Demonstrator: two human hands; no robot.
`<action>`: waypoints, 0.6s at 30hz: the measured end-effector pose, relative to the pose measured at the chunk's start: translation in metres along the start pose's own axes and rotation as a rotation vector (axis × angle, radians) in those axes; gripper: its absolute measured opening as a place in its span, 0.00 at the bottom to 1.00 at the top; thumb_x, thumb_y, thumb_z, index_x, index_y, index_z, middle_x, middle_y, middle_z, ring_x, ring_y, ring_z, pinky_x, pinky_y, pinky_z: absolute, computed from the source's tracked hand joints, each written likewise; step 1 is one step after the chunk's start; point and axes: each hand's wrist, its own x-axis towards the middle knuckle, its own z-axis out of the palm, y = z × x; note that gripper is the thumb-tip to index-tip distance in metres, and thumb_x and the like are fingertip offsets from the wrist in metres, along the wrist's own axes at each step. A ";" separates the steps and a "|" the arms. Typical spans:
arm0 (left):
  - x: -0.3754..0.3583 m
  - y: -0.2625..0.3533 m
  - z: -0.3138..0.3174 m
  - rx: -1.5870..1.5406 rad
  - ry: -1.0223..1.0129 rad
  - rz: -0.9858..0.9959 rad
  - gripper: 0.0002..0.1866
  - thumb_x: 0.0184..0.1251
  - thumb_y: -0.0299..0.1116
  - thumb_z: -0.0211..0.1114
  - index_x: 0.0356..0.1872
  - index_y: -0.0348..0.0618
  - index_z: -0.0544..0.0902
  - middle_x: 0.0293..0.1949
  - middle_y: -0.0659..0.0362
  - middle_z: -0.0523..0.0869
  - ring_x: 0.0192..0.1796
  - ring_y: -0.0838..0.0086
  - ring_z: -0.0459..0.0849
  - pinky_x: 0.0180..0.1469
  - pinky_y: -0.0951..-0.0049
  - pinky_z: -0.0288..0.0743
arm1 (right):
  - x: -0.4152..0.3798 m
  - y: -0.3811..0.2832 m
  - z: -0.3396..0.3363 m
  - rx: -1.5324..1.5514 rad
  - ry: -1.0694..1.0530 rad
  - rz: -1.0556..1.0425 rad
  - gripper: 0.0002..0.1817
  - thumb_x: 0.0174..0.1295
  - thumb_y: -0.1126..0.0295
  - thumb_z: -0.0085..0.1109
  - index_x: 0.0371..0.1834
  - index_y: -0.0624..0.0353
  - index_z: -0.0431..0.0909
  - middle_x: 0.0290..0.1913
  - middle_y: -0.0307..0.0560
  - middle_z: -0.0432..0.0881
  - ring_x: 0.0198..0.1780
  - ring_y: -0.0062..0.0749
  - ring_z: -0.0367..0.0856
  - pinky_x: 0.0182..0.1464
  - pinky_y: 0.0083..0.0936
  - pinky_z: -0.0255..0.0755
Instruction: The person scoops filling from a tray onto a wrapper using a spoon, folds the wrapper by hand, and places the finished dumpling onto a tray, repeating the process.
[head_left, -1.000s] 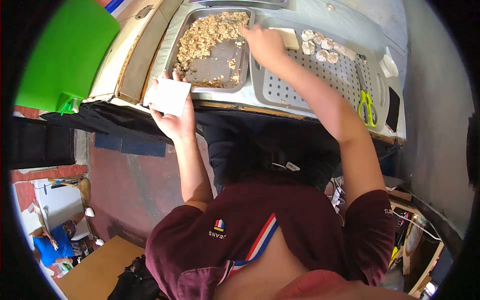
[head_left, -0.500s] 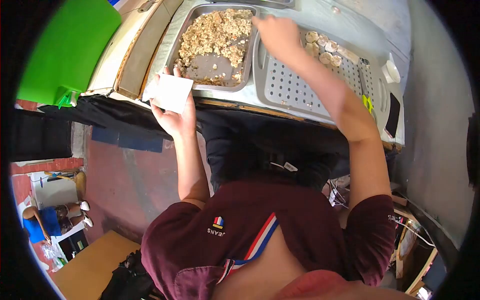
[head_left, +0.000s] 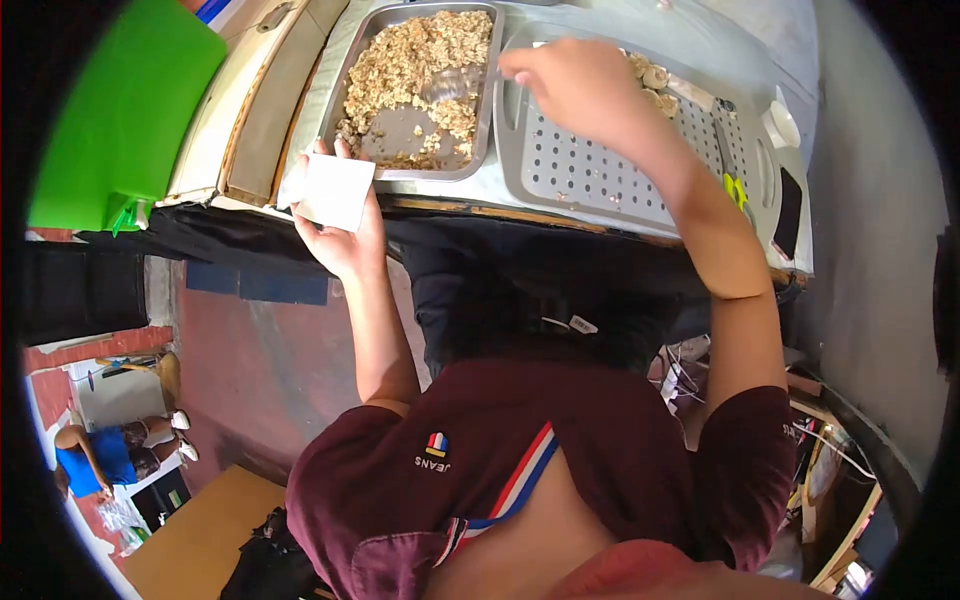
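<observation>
Sheet (head_left: 338, 192) lies flat across the left fingers (head_left: 343, 149).

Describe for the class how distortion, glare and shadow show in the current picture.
Head view: strong wide-angle distortion, with black rounded corners and a bowed table edge; head view: the white sheet on the left hand looks washed out, showing little surface detail; head view: the dark trousers sink into shadow, their folds hard to make out.
</observation>
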 end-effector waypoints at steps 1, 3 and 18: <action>0.000 0.001 0.000 -0.003 -0.001 -0.002 0.36 0.62 0.43 0.55 0.70 0.42 0.58 0.72 0.52 0.57 0.74 0.54 0.52 0.75 0.46 0.37 | -0.005 -0.004 0.000 -0.019 -0.061 -0.006 0.19 0.52 0.74 0.54 0.47 0.41 0.82 0.27 0.48 0.83 0.32 0.43 0.84 0.32 0.37 0.77; 0.000 0.001 0.001 -0.017 0.004 -0.012 0.36 0.62 0.42 0.55 0.70 0.42 0.58 0.72 0.52 0.57 0.74 0.54 0.52 0.75 0.47 0.37 | -0.013 -0.008 0.005 -0.044 -0.112 -0.028 0.20 0.51 0.74 0.56 0.48 0.41 0.82 0.28 0.48 0.83 0.32 0.42 0.85 0.32 0.36 0.77; -0.001 0.002 0.002 0.020 0.026 -0.001 0.35 0.62 0.42 0.56 0.70 0.42 0.59 0.72 0.52 0.58 0.74 0.54 0.53 0.74 0.45 0.37 | -0.012 0.000 0.001 -0.116 0.016 -0.165 0.21 0.50 0.75 0.57 0.47 0.42 0.83 0.27 0.44 0.83 0.31 0.38 0.84 0.31 0.32 0.77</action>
